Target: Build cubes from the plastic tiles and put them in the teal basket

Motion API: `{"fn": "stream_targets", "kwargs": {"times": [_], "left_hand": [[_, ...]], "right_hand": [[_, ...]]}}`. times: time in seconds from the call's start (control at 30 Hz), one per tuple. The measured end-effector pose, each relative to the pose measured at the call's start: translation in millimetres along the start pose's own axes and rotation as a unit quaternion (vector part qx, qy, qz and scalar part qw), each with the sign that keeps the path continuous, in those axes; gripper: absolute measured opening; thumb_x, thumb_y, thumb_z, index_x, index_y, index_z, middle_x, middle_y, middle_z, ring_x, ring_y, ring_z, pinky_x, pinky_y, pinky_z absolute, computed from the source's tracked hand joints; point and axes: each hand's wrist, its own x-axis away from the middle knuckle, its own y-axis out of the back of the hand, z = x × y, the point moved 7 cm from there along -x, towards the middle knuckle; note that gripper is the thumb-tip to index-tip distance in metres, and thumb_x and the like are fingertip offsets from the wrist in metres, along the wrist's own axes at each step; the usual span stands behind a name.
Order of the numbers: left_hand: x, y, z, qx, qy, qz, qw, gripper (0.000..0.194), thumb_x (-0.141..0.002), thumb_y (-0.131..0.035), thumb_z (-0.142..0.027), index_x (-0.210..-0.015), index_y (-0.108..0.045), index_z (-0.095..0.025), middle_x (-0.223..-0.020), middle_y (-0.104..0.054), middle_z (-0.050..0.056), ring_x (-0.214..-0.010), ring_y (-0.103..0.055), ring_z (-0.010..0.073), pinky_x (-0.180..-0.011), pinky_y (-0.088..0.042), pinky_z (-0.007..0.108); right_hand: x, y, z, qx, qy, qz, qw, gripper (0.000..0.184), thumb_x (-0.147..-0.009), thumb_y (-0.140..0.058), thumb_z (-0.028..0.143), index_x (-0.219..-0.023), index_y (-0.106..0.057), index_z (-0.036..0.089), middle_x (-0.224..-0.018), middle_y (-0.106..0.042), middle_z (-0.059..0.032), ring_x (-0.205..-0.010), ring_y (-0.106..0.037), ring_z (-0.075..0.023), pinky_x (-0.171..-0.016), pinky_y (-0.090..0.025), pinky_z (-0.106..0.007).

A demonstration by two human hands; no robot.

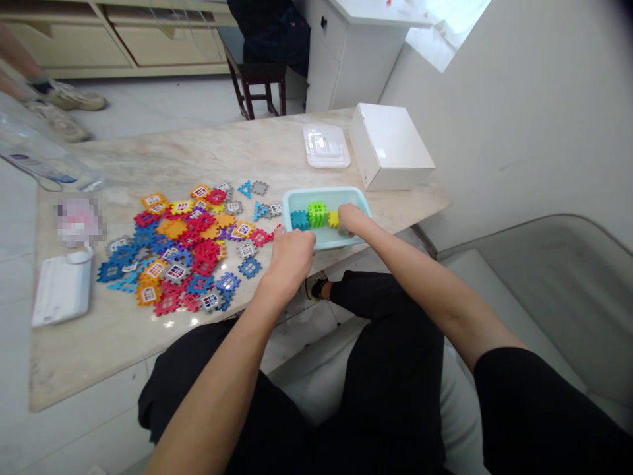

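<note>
The person's left hand (291,260) sits at the near edge of a light-blue plastic tray (321,195), with its back toward the camera. Its fingers are hidden behind the hand, so their state cannot be told. The right hand (352,220) reaches over the tray's right side, its fingers bent downward beside a yellow tile piece (333,219); whether they pinch it cannot be told. Inside the tray, a lime-green cube of joined tiles (317,214) stands between that yellow piece and a teal block (299,220). The tray rests on a marble surface (148,158). Just left of it lies a loose heap of multicoloured plastic lattice tiles (188,251), some printed with little windows. Beyond the tray are a clear plastic lid (326,146) and a white box (390,146).
</note>
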Motion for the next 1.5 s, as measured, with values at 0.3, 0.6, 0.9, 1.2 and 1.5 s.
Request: {"fn": "stream_targets", "kwargs": {"times": [0.3, 0.6, 0.9, 1.2, 1.5], "left_hand": [[0, -2.1, 0, 0.019, -0.013, -0.004, 1.0, 0.03, -0.108, -0.058, -0.019, -0.117, -0.087, -0.015, -0.11, -0.085, 0.023, -0.117, -0.08, 0.0377, -0.113, -0.044, 0.052], [1, -2.0, -1, 0.028, -0.023, -0.01, 0.999, 0.032, -0.108, -0.055, -0.013, -0.115, -0.086, -0.015, -0.108, -0.086, 0.022, -0.115, -0.081, 0.0368, -0.113, -0.043, 0.053], [1, -2.0, -1, 0.027, -0.028, -0.017, 0.999, 0.036, -0.107, -0.052, -0.012, -0.114, -0.087, -0.015, -0.107, -0.085, 0.022, -0.115, -0.081, 0.0371, -0.113, -0.042, 0.053], [0, -3.3, 0, 0.02, -0.025, -0.004, 0.999, 0.034, -0.108, -0.053, -0.014, -0.114, -0.086, -0.017, -0.108, -0.086, 0.021, -0.114, -0.08, 0.0359, -0.108, -0.046, 0.049], [1, -4.3, 1, 0.018, -0.023, -0.003, 1.0, 0.03, -0.108, -0.056, -0.016, -0.115, -0.085, -0.016, -0.113, -0.085, 0.021, -0.116, -0.079, 0.0351, -0.111, -0.046, 0.048]], "right_hand": [[-2, -13, -3, -0.013, -0.074, 0.08, 0.994, 0.033, -0.085, -0.089, 0.011, -0.116, -0.083, 0.001, -0.079, -0.084, -0.0149, -0.086, -0.085, -0.0289, -0.086, -0.067, -0.029], [-2, -8, -1, -0.031, -0.08, 0.073, 0.994, 0.031, -0.085, -0.088, 0.007, -0.115, -0.082, 0.0, -0.08, -0.085, -0.0137, -0.082, -0.084, -0.027, -0.085, -0.067, -0.03], [-9, -9, -5, -0.043, -0.074, 0.047, 0.995, 0.036, -0.084, -0.088, 0.005, -0.118, -0.081, -0.002, -0.082, -0.086, -0.0159, -0.088, -0.086, -0.0288, -0.085, -0.068, -0.031], [1, -8, 0, -0.08, -0.049, 0.052, 0.994, 0.03, -0.093, -0.082, 0.011, -0.12, -0.082, 0.0, -0.083, -0.086, -0.0169, -0.079, -0.085, -0.028, -0.074, -0.068, -0.029], [11, 2, 9, -0.026, -0.035, 0.028, 0.999, 0.033, -0.087, -0.088, 0.013, -0.118, -0.084, 0.001, -0.087, -0.086, -0.02, -0.086, -0.085, -0.0319, -0.087, -0.068, -0.034]]}}
